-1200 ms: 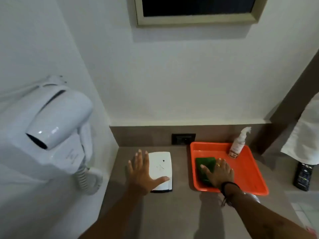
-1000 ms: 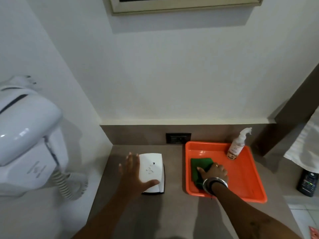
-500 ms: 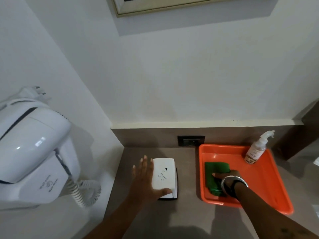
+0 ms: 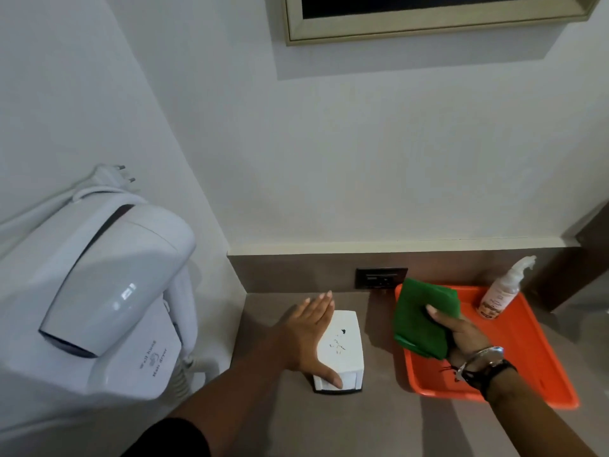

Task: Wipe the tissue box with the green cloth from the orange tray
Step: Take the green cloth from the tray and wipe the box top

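Dark lettering reading "Wall hung Hair dryer" runs in two lines, with a small emblem between them, across the base of the white wall-mounted hair dryer (image 4: pixel 99 291) at left. The top of the white tissue box (image 4: pixel 342 344) carries small black marks too faint to read. An orange-and-brown label wraps the lower part of the spray bottle (image 4: pixel 502 291), its print too small to make out.

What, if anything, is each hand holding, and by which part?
The right hand pinches the folded green cloth near its right edge. The left hand lies open against the white tissue box, holding nothing.
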`<state>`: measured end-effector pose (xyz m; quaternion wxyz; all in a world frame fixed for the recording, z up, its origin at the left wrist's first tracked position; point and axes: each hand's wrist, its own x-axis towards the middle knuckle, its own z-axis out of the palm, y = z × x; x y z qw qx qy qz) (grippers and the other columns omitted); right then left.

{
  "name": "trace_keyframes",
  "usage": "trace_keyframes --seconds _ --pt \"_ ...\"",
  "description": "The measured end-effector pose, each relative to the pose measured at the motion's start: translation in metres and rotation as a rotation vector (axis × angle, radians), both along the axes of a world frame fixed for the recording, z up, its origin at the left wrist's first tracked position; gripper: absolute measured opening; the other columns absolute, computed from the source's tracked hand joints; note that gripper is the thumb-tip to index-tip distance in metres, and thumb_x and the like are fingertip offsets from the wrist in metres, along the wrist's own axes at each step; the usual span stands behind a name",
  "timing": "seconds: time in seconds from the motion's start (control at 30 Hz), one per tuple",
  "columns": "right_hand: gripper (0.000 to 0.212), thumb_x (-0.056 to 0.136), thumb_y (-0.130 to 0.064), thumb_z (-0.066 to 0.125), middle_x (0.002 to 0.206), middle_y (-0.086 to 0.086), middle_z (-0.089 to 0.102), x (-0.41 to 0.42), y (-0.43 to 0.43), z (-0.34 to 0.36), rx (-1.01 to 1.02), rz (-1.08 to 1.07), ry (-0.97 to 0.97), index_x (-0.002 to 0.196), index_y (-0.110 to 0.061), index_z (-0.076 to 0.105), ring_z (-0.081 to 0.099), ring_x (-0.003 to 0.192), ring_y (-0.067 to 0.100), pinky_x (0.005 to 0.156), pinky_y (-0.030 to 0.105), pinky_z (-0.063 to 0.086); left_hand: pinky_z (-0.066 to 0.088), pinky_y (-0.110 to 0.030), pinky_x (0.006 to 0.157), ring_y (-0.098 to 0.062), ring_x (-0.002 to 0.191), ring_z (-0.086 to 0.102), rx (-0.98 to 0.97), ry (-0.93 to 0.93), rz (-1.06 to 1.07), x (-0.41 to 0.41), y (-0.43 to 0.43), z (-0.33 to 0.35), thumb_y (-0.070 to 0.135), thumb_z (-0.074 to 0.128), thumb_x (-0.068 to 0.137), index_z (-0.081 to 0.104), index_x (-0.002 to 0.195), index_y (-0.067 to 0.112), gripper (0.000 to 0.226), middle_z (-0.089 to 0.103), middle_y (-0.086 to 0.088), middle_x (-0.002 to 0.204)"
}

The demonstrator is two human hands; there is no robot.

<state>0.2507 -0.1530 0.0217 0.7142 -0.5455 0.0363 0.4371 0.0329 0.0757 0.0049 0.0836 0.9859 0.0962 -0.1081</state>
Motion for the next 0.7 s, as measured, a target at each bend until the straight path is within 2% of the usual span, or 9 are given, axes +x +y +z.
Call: trace_keyframes --seconds 0.07,0.13,0.2,0.3,0.37,0.47,0.57,0.63,0.7 --pt "0.026 0.084 -0.002 0.064 0.098 0.014 0.073 -0.016 0.01 0.008 -0.015 -0.015 -0.185 0.108 -0.013 0.066 0.07 0.089 0.034 0.07 0.04 0.061 -0.014 -0.039 0.119 -0.01 0.144 -0.033 0.0 -0.015 0.013 -0.001 0.001 -0.003 0.106 0.042 0.048 -0.017 0.153 0.015 0.151 -0.031 0.0 0.16" --pt "0.019 0.084 -0.001 0.068 0.089 0.011 0.07 -0.038 0.023 0.013 -0.222 -0.028 -0.561 0.094 -0.016 0.064 0.066 0.083 0.032 0.063 0.027 0.054 -0.016 -0.037 0.117 -0.01 0.142 -0.036 -0.012 -0.023 0.004 -0.002 0.002 -0.002 0.105 0.045 0.046 -0.017 0.153 0.015 0.153 -0.029 -0.001 0.161" --pt "0.02 0.083 0.002 0.068 0.092 0.012 0.071 -0.062 0.035 0.014 -0.345 -0.008 -0.93 0.096 -0.013 0.065 0.065 0.077 0.019 0.066 0.022 0.05 -0.015 -0.039 0.118 -0.012 0.143 -0.036 -0.022 -0.026 -0.002 -0.002 0.002 0.0 0.103 0.05 0.046 -0.016 0.153 0.014 0.154 -0.028 -0.004 0.162" --pt "0.053 0.077 0.006 0.062 0.131 0.011 0.06 -0.091 0.05 0.002 -0.297 0.26 -1.32 0.128 -0.005 0.058 0.056 0.12 0.025 0.103 0.04 0.042 -0.014 -0.042 0.12 -0.016 0.142 -0.037 -0.048 -0.011 0.012 -0.004 0.002 0.003 0.101 0.054 0.045 -0.019 0.153 0.016 0.156 -0.033 -0.004 0.16" --pt "0.058 0.082 -0.019 0.065 0.147 0.013 0.047 -0.104 0.052 -0.013 -0.327 0.557 -1.585 0.138 -0.013 0.05 0.038 0.137 0.031 0.112 0.051 0.031 -0.015 -0.042 0.119 -0.019 0.143 -0.036 -0.07 0.003 0.013 -0.005 0.001 0.006 0.096 0.062 0.047 -0.019 0.153 0.016 0.156 -0.033 -0.005 0.16" --pt "0.083 0.082 -0.072 0.044 0.16 -0.002 0.018 -0.117 0.048 -0.031 -0.465 0.778 -1.696 0.149 -0.024 0.033 0.006 0.149 0.025 0.121 0.053 0.005 -0.019 -0.039 0.118 -0.021 0.144 -0.034 -0.086 -0.017 -0.009 -0.005 0.002 0.008 0.081 0.074 0.059 -0.013 0.154 0.011 0.147 -0.025 -0.013 0.162" --pt "0.092 0.077 -0.085 0.03 0.161 -0.008 0.011 -0.115 0.046 -0.032 -0.503 0.802 -1.772 0.15 -0.03 0.028 -0.001 0.151 0.02 0.12 0.054 -0.004 -0.023 -0.039 0.115 -0.018 0.137 -0.043 -0.099 -0.041 0.0 -0.005 0.002 0.008 0.077 0.076 0.061 -0.013 0.154 0.01 0.146 -0.031 -0.01 0.159" --pt "0.093 0.074 -0.088 0.03 0.161 -0.009 0.008 -0.114 0.045 -0.026 -0.518 0.858 -1.795 0.149 -0.033 0.027 -0.005 0.15 0.019 0.119 0.057 -0.004 -0.024 -0.042 0.115 -0.019 0.138 -0.042 -0.101 -0.034 0.017 -0.005 0.001 0.006 0.079 0.077 0.058 -0.013 0.155 0.012 0.148 -0.034 -0.008 0.157" --pt "0.094 0.072 -0.089 0.033 0.16 -0.006 0.016 -0.115 0.044 -0.022 -0.509 0.888 -1.812 0.147 -0.032 0.034 0.001 0.15 0.022 0.118 0.062 0.003 -0.023 -0.046 0.115 -0.024 0.143 -0.036 -0.08 -0.012 0.037 -0.005 0.001 0.004 0.083 0.075 0.053 -0.013 0.155 0.013 0.152 -0.031 -0.012 0.16"
